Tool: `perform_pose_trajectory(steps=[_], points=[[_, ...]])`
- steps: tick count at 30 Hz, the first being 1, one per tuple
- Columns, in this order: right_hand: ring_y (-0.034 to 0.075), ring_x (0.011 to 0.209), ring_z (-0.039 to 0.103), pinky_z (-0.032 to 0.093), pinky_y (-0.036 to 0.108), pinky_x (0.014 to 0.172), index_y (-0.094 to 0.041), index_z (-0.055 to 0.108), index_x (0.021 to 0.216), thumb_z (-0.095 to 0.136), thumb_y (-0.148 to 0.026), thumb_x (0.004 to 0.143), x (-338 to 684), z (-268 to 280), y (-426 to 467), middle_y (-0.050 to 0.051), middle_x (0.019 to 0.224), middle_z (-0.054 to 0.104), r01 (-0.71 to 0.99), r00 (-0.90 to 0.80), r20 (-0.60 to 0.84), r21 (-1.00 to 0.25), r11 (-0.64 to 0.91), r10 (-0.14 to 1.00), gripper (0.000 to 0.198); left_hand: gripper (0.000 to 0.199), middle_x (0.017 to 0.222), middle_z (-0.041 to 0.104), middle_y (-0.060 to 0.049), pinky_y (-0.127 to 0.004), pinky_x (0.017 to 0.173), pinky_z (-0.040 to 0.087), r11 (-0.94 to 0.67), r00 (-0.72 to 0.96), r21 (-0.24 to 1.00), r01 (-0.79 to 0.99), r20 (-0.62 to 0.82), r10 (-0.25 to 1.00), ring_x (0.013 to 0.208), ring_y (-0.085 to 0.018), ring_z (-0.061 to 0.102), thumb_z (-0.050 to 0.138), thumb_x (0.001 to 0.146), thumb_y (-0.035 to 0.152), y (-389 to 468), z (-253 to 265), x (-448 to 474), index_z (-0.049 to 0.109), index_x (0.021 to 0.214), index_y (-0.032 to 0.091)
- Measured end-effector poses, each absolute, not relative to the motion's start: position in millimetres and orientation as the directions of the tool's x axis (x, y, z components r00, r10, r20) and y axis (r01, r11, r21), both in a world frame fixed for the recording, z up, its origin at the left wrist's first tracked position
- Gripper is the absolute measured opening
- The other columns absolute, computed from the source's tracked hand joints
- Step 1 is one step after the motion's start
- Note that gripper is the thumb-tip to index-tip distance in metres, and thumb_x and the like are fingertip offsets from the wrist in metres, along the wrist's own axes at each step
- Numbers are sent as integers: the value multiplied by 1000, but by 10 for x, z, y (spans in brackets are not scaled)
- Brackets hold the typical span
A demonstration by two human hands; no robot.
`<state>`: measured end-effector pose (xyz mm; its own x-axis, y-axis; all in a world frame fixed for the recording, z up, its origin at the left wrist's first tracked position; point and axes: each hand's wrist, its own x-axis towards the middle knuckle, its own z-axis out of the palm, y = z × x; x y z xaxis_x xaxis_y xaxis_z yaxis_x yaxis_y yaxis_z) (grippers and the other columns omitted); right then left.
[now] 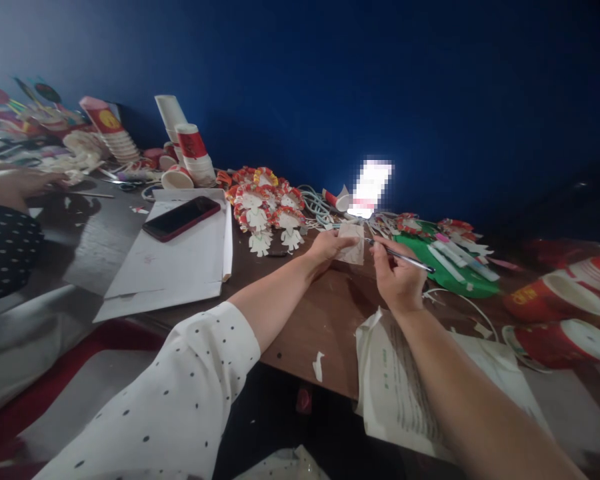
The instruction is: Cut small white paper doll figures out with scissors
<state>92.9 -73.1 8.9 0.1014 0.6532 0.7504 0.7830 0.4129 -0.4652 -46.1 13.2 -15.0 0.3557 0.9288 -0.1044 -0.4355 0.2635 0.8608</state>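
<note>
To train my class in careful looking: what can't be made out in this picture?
All in the head view:
Screen: content pixelated.
Paper: marks too small; left hand covers part.
Pen: right hand hides part.
Sheet: print blurred; right forearm covers part.
Co-worker's sleeve: cut off by the left edge.

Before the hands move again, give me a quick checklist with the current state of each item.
1. Left hand holding the small paper: ok, thumb on top.
2. Right hand gripping the pen: ok.
3. Pen tip touching the paper: cannot tell; it is at the right edge, contact too small to see.
4. Marks on the paper readable: cannot tell, too faint.
5. Table free of scraps: not ok, a torn white scrap lies near the front edge.
6. Neighbour's hand out of the way: ok, far left.
</note>
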Motion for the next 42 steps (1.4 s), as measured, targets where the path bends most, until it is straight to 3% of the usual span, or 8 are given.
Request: perform_pose_trajectory(steps=[25,42], points=[[26,89,75,59,40,86,-18,75,102,49,-42,101,923,91,-721,13,88,78,839,12,790,-341,424,613,36,24,74,73,-6,-33,77,54,263,304,866,-425,-136,943,63,-14,65,83,64,16,123,-121,-448,74,85,9],[25,88,75,58,38,84,-18,75,100,48,-40,101,894,90,-727,13,90,79,840,-13,789,-325,435,614,35,20,71,72,-6,-30,76,54,279,270,834,-476,-163,949,62,-13,65,83,62,13,102,-70,-455,73,79,9]])
